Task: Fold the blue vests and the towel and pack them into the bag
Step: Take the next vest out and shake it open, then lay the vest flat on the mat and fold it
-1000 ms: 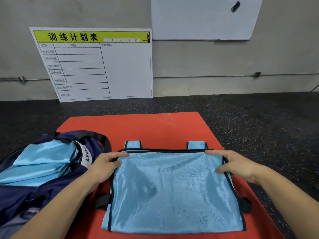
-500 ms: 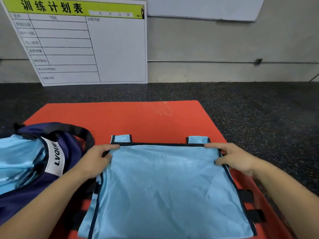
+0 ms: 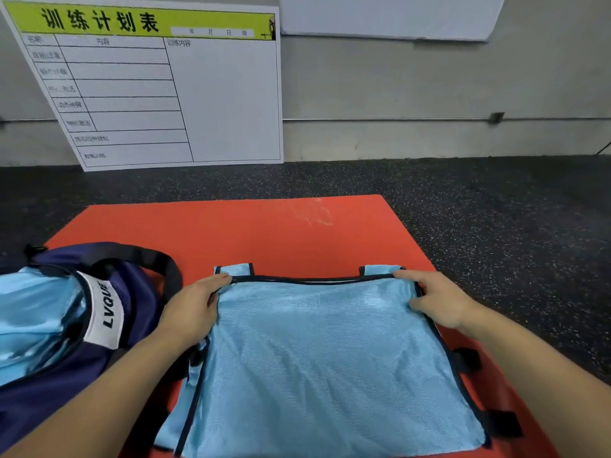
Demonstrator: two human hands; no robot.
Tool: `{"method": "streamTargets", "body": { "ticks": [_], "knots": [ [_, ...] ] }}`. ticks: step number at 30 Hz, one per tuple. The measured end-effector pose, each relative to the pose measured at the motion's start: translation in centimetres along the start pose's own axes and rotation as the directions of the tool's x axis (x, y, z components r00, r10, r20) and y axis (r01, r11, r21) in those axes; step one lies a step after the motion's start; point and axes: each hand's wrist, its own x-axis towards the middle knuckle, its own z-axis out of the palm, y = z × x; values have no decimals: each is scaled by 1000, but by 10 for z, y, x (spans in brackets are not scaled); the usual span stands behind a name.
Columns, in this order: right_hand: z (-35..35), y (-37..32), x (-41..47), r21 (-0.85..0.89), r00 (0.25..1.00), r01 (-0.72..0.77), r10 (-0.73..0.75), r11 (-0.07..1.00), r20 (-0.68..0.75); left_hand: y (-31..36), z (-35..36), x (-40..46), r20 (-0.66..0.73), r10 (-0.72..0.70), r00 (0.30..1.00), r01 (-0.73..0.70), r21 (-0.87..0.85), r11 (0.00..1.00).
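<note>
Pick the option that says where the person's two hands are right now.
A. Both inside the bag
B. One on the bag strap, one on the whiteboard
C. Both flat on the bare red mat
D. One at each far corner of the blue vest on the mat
D: the left hand and right hand each hold a far corner of the blue vest, which lies on the red mat beside the bag.

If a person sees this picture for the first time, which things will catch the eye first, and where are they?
A light blue vest lies flat on the orange mat in the middle, with the left hand and the right hand pinching its far corners. At the left, an open dark blue bag already holds blue cloth. Behind, a white board with a green heading leans against the wall.
</note>
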Motion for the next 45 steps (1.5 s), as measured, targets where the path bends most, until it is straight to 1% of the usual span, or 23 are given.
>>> {"method": "streamTargets", "body": {
  "ticks": [3, 4, 5, 6, 7, 8, 10, 12, 14, 17, 20, 23, 25, 27, 30, 31, 32, 35, 38, 41, 42, 43, 45],
  "knots": [
    [5, -6, -1, -105, 1000, -3, 2, 994, -14, 2, -7, 3, 42, -6, 999, 3, 67, 998],
    [7, -8, -2, -201, 998, -11, -1, 980, -57, 6, -11, 2, 63, -13, 998, 7, 99, 995],
    [14, -13, -4, -341, 991, -17, -31, 940, -133, 13, -13, 1, 64, -11, 998, 1, 159, 987],
    [24, -22, -9, -469, 970, -7, -108, 883, -217, 27, -12, -1, 37, 3, 999, -12, 232, 973],
    [39, -36, -15, -540, 941, 32, -208, 841, -268, 46, -7, -5, 15, 26, 1000, -29, 291, 956],
    [57, -53, -20, -550, 920, 104, -290, 828, -263, 71, 2, -12, 29, 62, 998, -68, 312, 948],
    [103, -80, -25, -520, 912, 267, -387, 811, -135, 113, 34, -32, 97, 136, 986, -155, 238, 959],
    [143, -94, -24, -542, 923, 330, -383, 773, 16, 129, 61, -46, 186, 122, 975, -158, 187, 970],
    [156, -89, -21, -567, 940, 309, -336, 764, 59, 118, 73, -50, 175, 83, 981, -120, 210, 970],
    [140, -61, -20, -580, 964, 212, -266, 787, -9, 90, 68, -53, 134, 36, 990, -71, 263, 962],
    [106, -26, -22, -608, 990, 49, -117, 792, -73, 57, 49, -53, 112, -36, 993, -3, 326, 945],
    [72, -2, -29, -640, 990, -56, -38, 766, -132, 28, 27, -53, 101, -119, 988, 67, 411, 909],
    [66, -3, -33, -666, 985, -111, -6, 738, -172, 24, 21, -55, 44, -145, 988, 114, 416, 902],
    [80, -28, -41, -670, 980, -83, -62, 738, -189, 43, 25, -60, -2, -85, 996, 78, 423, 903],
    [144, -80, -57, -600, 976, 127, -208, 790, -67, 90, 62, -74, 134, 50, 990, -93, 333, 938],
    [165, -90, -61, -570, 964, 183, -261, 801, -57, 101, 72, -80, 160, 57, 985, -103, 298, 949],
    [174, -97, -65, -544, 963, 209, -267, 813, -28, 106, 76, -85, 157, 52, 986, -96, 288, 953],
    [160, -78, -68, -571, 976, 144, -210, 808, -52, 83, 61, -95, 72, -35, 997, 13, 283, 959],
    [124, -33, -76, -594, 987, 3, -100, 805, -130, 48, 34, -104, 97, -117, 988, 74, 367, 927],
    [92, -10, -80, -593, 980, -133, 15, 794, -198, 39, 19, -106, 53, -145, 988, 111, 402, 909],
    [94, -16, -81, -576, 974, -136, 3, 806, -225, 48, 18, -107, 21, -136, 991, 114, 421, 900],
    [104, -28, -85, -570, 973, -94, -47, 816, -228, 62, 23, -109, -24, -104, 994, 104, 425, 899],
    [146, -59, -96, -584, 964, 105, -226, 805, -137, 99, 47, -117, 21, 1, 1000, -8, 338, 941]
  ]
}}
